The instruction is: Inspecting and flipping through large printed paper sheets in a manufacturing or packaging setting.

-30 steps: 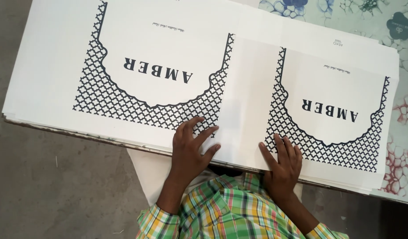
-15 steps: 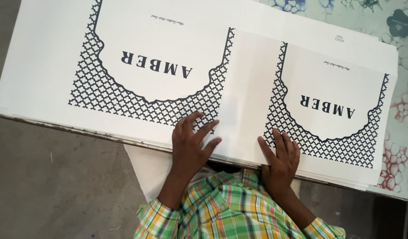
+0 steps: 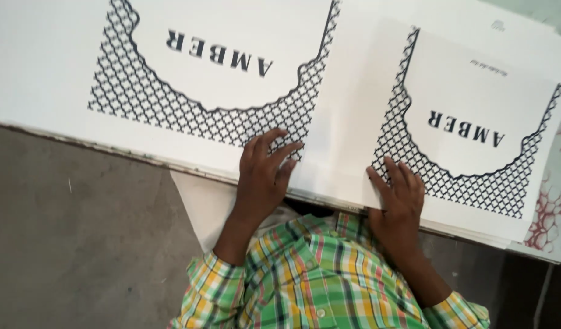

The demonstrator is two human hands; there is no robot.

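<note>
A thick stack of large white printed sheets (image 3: 347, 109) lies in front of me, each with a black lattice pattern curving around a white panel with dark lettering. My left hand (image 3: 262, 176) rests flat near the stack's front edge, fingers spread over the lattice of the left print. My right hand (image 3: 399, 198) lies flat on the lattice corner of the right print. Neither hand grips anything. My checked green, yellow and red shirt (image 3: 317, 280) fills the bottom of the view.
A grey concrete floor (image 3: 79, 237) spreads out at the left and below. A white sheet (image 3: 204, 204) sticks out from under the stack by my left wrist. A floral-patterned cloth (image 3: 551, 210) shows at the right edge.
The view has shifted closer, so the sheets and hands look larger. Both hands stay flat on the top sheet in about the same places.
</note>
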